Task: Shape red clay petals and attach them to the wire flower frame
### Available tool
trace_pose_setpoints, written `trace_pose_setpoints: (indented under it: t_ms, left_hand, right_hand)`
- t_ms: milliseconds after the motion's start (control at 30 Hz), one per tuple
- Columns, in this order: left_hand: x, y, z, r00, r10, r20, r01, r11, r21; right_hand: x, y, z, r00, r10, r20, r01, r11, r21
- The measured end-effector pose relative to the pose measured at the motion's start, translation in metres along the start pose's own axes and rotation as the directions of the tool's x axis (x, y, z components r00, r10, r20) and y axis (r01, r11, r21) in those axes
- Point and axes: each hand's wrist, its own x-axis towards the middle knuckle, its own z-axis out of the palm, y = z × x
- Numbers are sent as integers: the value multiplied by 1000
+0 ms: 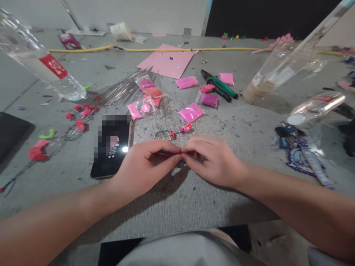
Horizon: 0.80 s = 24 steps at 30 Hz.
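Thumb and forefinger of my left hand are pinched together, meeting the pinched fingertips of my right hand over the table. Between the tips shows a small bit of red modelling clay, mostly hidden by the fingers. Just beyond the hands lies a thin wire piece with red and pink clay bits at its right. Close to my left hand, a phone lies flat with its screen lit. Farther off are several packets of pink clay, some opened.
A bundle of thin metal wires lies behind the phone. Green-handled pliers and a pink paper sheet are farther back. A tall water bottle stands left; a clear cup, a lying bottle and keychains are right.
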Motion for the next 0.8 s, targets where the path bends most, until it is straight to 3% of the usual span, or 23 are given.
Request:
trace_pose_setpoints:
  t_ms: [133, 267, 433, 500, 567, 667, 800]
  left_hand:
    - [1, -3, 0, 993, -93, 76, 99, 993, -72]
    - [3, -3, -1, 986, -110, 128, 124, 986, -110]
    - [3, 1, -1, 982, -160, 96, 169, 981, -92]
    - [2, 0, -2, 993, -100, 69, 100, 995, 10]
    - [3, -6, -2, 995, 44, 86, -58, 984, 168]
    - [5, -17, -3, 955, 245, 165, -289, 894, 344]
    - [8, -27, -4, 915, 338, 219, -401, 813, 423]
  right_hand:
    - [-1, 1, 0, 998, -25, 61, 26, 1000, -15]
    - [-1, 1, 0, 994, 7, 111, -8, 1000, 5]
    - [2, 1, -2, 990, 142, -10, -140, 986, 92]
    - [3, 3, -3, 976, 209, -55, -201, 972, 125]
    - [3, 4, -5, 970, 235, -58, -225, 964, 142]
    - [4, 5, -5, 975, 222, -7, -220, 970, 106]
    - [4, 6, -3, 976, 209, 64, -212, 976, 48]
